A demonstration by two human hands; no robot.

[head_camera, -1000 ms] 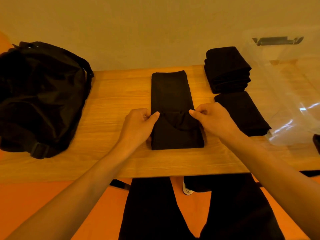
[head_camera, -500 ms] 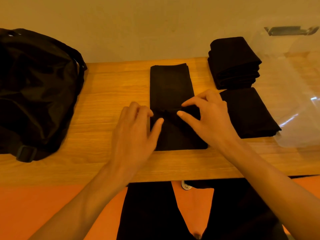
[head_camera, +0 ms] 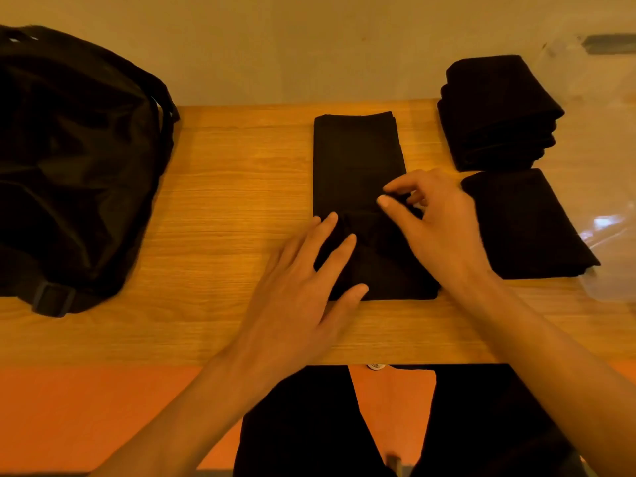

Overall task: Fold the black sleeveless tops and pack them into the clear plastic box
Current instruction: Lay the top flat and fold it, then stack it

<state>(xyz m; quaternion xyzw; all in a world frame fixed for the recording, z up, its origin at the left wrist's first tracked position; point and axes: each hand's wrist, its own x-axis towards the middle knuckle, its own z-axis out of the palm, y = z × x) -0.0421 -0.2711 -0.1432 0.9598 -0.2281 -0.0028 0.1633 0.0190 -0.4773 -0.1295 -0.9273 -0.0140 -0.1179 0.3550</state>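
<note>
Left hand (head_camera: 303,287) lies flat, fingers straight and spread, pressing on the near-left corner of the black top (head_camera: 354,160), with the palm partly on the bare wood. Right hand (head_camera: 437,228) sits just beside it at 2 o'clock, thumb and forefinger pinched on a small ridge of cloth near the top's right edge, the other fingers loosely curled above. The two hands are close but apart, with a strip of dark fabric between them.

The black top itself is a long narrow strip in the middle of the surface (head_camera: 223,201), running from 6 o'clock at the near edge straight up to 12 o'clock close to the wall (head_camera: 309,46). Its near part looks doubled over, with a rumpled fold line across it right where the fingers work.

Out at 2 o'clock from the hands stands a stack of folded tops (head_camera: 499,111), several layers high. Just nearer, at 3 o'clock, lies a single folded top (head_camera: 523,222), flat on the wood and near the right wrist.

Further right at 3 o'clock, the clear plastic box (head_camera: 609,149) shows as a glossy, see-through wall; whether it touches the folded pieces, I cannot tell.

Over at 9 o'clock, well apart from the work, slumps a black bag (head_camera: 69,160) with a strap and buckle.

At 6 o'clock, below the surface's edge, black trousers (head_camera: 309,425) show against an orange floor (head_camera: 69,407).
</note>
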